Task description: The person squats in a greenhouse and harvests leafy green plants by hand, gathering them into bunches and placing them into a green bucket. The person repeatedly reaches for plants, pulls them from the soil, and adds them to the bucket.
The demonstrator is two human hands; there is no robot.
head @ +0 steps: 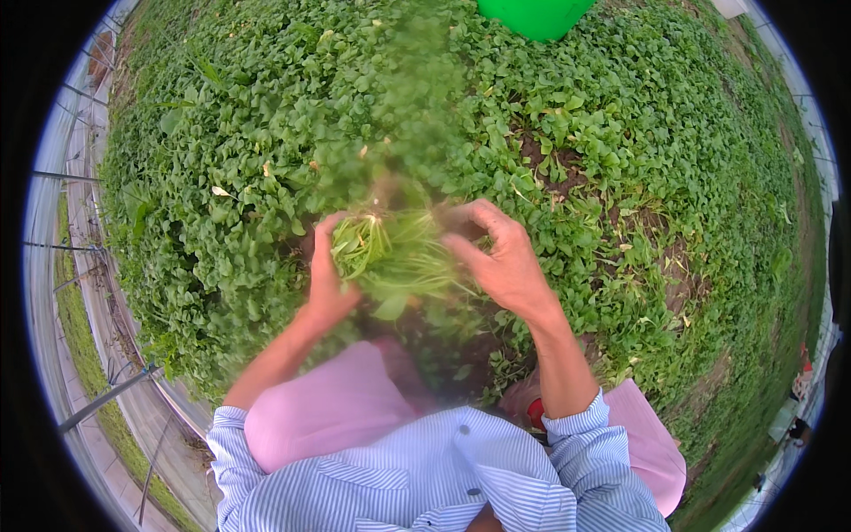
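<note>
A bunch of leafy green plants, with pale stems and root ends, is between my hands above the crop. My left hand is closed round its left side, the thumb and fingers partly hidden by leaves. At the bunch's right edge is my right hand, its thumb and fingers curved and slightly blurred; whether they pinch any stems cannot be told. Low green leafy plants grow all round, and bare soil shows just below the bunch.
A bright green plastic container stands among the plants at the top. Trampled or picked-over plants and soil lie to the right. A greenhouse frame with metal bars runs along the left. My knees are close below my hands.
</note>
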